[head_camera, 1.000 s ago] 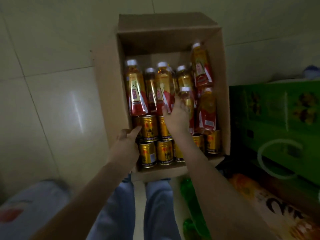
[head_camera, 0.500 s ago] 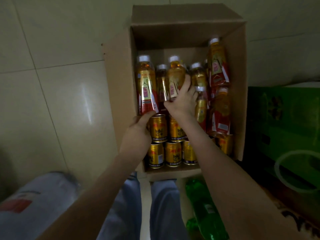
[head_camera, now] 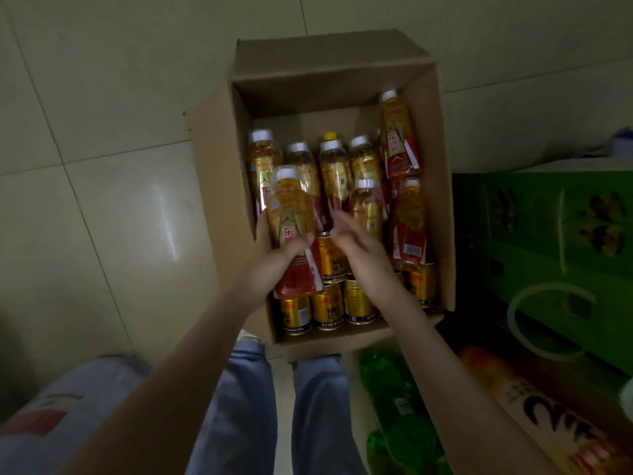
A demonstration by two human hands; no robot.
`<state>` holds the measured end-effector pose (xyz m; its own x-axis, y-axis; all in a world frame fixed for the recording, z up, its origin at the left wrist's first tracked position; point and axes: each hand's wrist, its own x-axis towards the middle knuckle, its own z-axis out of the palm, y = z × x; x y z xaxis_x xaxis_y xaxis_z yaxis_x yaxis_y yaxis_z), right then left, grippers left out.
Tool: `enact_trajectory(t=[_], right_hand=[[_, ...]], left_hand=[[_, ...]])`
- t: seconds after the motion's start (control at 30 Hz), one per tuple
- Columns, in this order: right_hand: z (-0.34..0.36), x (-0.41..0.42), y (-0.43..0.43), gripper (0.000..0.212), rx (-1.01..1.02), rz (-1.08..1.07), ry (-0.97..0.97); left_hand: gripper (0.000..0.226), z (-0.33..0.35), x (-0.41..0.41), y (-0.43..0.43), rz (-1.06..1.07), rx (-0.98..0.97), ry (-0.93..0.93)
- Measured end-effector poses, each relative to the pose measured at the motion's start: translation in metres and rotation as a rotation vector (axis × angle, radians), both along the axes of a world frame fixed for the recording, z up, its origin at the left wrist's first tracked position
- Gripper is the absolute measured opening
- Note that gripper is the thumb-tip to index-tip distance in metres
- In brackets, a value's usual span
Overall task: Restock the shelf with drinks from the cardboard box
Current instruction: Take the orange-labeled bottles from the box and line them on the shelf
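Standing over a cardboard box (head_camera: 212, 173) on the tiled floor (head_camera: 102, 166), someone in jeans, with green bottles (head_camera: 394, 382) lying just right of their legs. Left hand (head_camera: 270, 255) is wrapped round one amber drink bottle (head_camera: 291, 214), thumb across the label, above the gold cans (head_camera: 327, 308). Right hand (head_camera: 359, 248) is blurry, fingers stretched out, holding nothing, just beside that bottle. Further back, more bottles (head_camera: 400, 145) lie packed in the box. A green carton (head_camera: 548, 234) sits beside its right wall.
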<state>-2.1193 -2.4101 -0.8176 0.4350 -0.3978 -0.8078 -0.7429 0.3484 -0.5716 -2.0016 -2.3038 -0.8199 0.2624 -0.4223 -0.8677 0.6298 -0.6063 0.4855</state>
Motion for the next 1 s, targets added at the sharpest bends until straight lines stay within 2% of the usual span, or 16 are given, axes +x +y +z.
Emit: enact_trajectory(t=[0.07, 0.1, 0.2, 0.37, 0.47, 0.57, 0.73, 0.9, 1.0], right_hand=[[-0.026, -0.009, -0.018, 0.049, -0.259, -0.003, 0.216], [-0.041, -0.012, -0.025, 0.057, -0.319, 0.032, 0.306], [-0.083, -0.015, -0.035, 0.084, -0.234, 0.116, 0.424], [-0.110, -0.012, -0.036, 0.085, -0.385, 0.156, 0.465], [-0.081, -0.022, -0.017, 0.084, -0.531, 0.121, 0.346], [-0.021, -0.032, 0.001, 0.085, -0.604, 0.035, 0.218], [0.130, -0.038, 0.015, 0.081, -0.532, -0.232, 0.047], [0.312, -0.055, 0.032, 0.063, -0.455, -0.502, -0.192], [0.414, -0.074, 0.045, 0.054, -0.464, -0.543, -0.315]], left_hand=[[0.080, -0.002, 0.000, 0.008, 0.027, 0.025, 0.012], [0.078, -0.002, 0.000, 0.011, 0.035, 0.024, -0.002], [0.077, -0.006, 0.005, 0.017, 0.031, -0.008, -0.055], [0.085, 0.001, 0.016, 0.029, 0.002, -0.057, -0.128], [0.074, 0.026, 0.022, 0.036, 0.003, -0.072, -0.165], [0.066, 0.070, 0.033, 0.037, -0.065, -0.108, -0.201], [0.058, 0.180, 0.049, 0.031, -0.205, -0.173, -0.308], [0.075, 0.318, 0.038, 0.022, -0.348, -0.342, -0.322], [0.080, 0.404, 0.018, 0.023, -0.421, -0.491, -0.332]])
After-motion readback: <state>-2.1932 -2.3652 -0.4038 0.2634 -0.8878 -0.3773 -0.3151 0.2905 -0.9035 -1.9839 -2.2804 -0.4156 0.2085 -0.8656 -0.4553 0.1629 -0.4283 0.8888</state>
